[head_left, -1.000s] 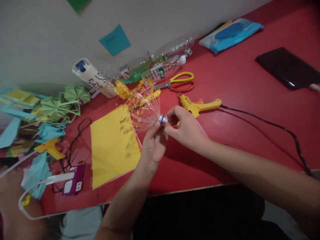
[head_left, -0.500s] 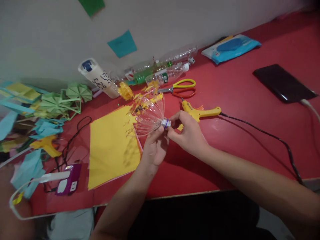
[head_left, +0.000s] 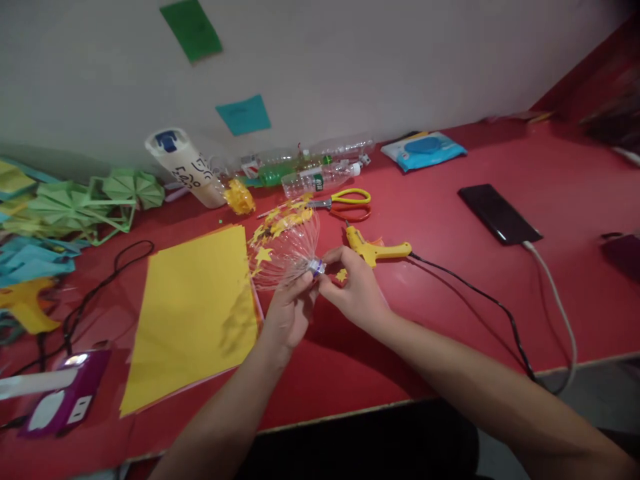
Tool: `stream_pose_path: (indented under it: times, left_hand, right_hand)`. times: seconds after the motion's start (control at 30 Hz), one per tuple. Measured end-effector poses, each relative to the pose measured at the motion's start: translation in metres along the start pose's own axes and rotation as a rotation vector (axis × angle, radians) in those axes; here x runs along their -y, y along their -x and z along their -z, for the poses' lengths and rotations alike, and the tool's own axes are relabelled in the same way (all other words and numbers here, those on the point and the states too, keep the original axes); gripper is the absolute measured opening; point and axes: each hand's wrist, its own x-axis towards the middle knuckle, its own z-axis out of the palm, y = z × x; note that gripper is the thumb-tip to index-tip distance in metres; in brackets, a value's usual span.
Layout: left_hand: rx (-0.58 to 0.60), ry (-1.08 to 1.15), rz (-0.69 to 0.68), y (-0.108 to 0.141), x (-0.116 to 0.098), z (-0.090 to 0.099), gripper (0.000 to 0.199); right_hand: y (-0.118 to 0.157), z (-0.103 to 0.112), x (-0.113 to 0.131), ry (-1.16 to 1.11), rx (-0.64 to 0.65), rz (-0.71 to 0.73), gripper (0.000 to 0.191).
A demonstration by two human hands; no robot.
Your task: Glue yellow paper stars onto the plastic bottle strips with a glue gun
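Over the red table both hands hold a fan of thin clear plastic strands [head_left: 295, 247] with yellow star shapes on it. The strands gather into a small white-and-purple neck [head_left: 316, 267]. My left hand [head_left: 291, 312] is closed around the neck from below, thumb on top. From the other side, my right hand [head_left: 356, 288] pinches the neck's end with thumb and forefinger; its other fingers are partly hidden. A loose yellow star [head_left: 341, 275] lies just beyond the right hand. Behind it rests a yellow hot glue gun [head_left: 377, 251].
Yellow paper sheets [head_left: 193, 313] lie left of the hands. Scissors [head_left: 350, 203], plastic bottles [head_left: 320, 179], a tumbler [head_left: 187, 170] and a wipes pack [head_left: 425, 151] stand or lie behind. A phone [head_left: 497, 212], cables, a purple power strip [head_left: 65, 393] and folded paper pieces [head_left: 75, 207] flank the work.
The camera view has shifted, so the table's contents appear further left and lower. Both hands keep their grip on the neck; the strand fan has turned slightly, showing a star's flat face.
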Motion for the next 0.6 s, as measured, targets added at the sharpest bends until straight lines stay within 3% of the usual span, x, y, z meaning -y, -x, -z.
stream_pose_path:
  times: [0.2,0.6]
  left_hand:
    - [-0.032,0.009,-0.012,-0.0002,0.0003,0.0007,0.019]
    - [0.038,0.039,0.054,-0.0015,0.0023,0.0056,0.025]
  right_hand:
    - [-0.0005,0.0008,0.0,-0.025,-0.003,0.025,0.009]
    - [0.0003,0.0004,-0.0035,-0.05,-0.024,0.073,0.008]
